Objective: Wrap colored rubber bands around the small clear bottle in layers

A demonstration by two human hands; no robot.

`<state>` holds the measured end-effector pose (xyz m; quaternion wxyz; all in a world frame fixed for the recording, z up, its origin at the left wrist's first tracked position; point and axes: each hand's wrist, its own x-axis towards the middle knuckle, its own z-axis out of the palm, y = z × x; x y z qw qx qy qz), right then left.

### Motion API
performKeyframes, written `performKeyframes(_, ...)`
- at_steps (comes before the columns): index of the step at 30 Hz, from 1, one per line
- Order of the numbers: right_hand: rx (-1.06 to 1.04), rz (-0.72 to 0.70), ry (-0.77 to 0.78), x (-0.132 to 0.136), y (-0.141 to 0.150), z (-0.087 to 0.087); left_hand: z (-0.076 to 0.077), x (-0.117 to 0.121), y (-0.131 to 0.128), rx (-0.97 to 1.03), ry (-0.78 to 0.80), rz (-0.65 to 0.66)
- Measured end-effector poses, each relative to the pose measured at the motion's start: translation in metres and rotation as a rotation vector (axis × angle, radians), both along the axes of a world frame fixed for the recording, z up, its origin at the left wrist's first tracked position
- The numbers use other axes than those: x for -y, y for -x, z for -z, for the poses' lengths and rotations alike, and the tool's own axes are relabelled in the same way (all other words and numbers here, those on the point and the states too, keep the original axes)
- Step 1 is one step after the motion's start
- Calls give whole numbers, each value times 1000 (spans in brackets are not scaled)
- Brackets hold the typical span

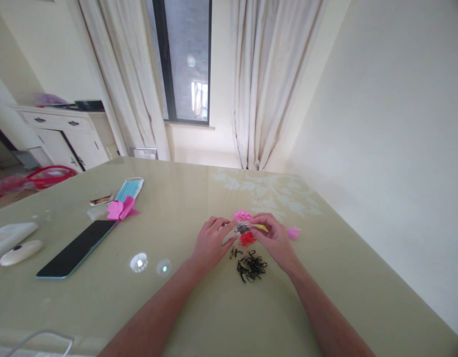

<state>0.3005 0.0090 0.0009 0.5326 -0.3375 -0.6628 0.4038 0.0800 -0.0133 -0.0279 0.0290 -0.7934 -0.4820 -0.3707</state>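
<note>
A small clear container (243,227) with dark content is pinched between the thumb and fingers of my right hand (276,242). My left hand (213,243) is close on its left side, thumb and forefinger apart; whether a fingertip touches the container I cannot tell. On the table below lies a loose pile of black rubber bands (252,267), with a few strays at its upper left. Red bands (247,239) lie just under the container, and pink bands (242,215) behind it. Something yellow (261,227) is partly covered by my right hand. A light purple bunch (294,232) sits to its right.
On the glossy table (169,312), a dark-screened phone (78,249), a pink paper flower (122,208) and a blue face mask (130,189) lie to the left. Two round clear pieces, one a lid-like disc (139,263), lie nearer. A white cable (46,333) crosses the front left corner.
</note>
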Motion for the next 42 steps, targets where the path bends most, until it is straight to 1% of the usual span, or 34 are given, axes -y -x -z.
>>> performKeyframes(3, -55, 35, -1, -2, -1, 2, -1, 1, -2, 76, 38, 32)
performKeyframes(5, -54, 50, 4, -3, -2, 2, -1, 1, -5, 180, 94, 52)
performKeyframes(8, 2, 56, 28, -2, -3, 0, 0, 1, -9, 360, 183, 71)
performKeyframes(11, 93, 44, 60, -3, -7, -1, -2, 0, -11, 495, 260, 104)
performKeyframes(13, 158, 40, 78, -5, -9, -1, -5, -1, -10, 571, 308, 128)
performKeyframes(15, 195, 29, 86, -6, -11, 0, -7, -1, -9, 601, 316, 127)
performKeyframes(17, 202, 5, 88, -6, -10, 0, -7, -1, -9, 597, 291, 126)
performKeyframes(21, 240, -59, 103, -1, -4, -2, -6, 0, -9, 589, 254, 181)
performKeyframes(24, 318, -70, 79, 3, -3, -6, -4, -1, -8, 594, 253, 163)
performKeyframes(27, 561, -140, 47, 6, -8, -12, -4, -4, -4, 571, 195, 65)
performKeyframes(30, 864, -175, -2, 12, -10, -13, -6, -4, 0, 461, 102, -32)
performKeyframes(32, 1011, -169, -33, 17, -9, -12, -6, -4, 2, 392, 69, -52)
performKeyframes(34, 1084, -191, -45, 20, -7, -10, -6, -3, 2, 343, 57, -48)
performKeyframes(38, 1072, -266, -60, 19, -4, -7, -3, -3, 1, 277, 63, -29)
performKeyframes(42, 909, -331, 10, 12, -8, -6, -1, -4, 3, 248, 70, -44)
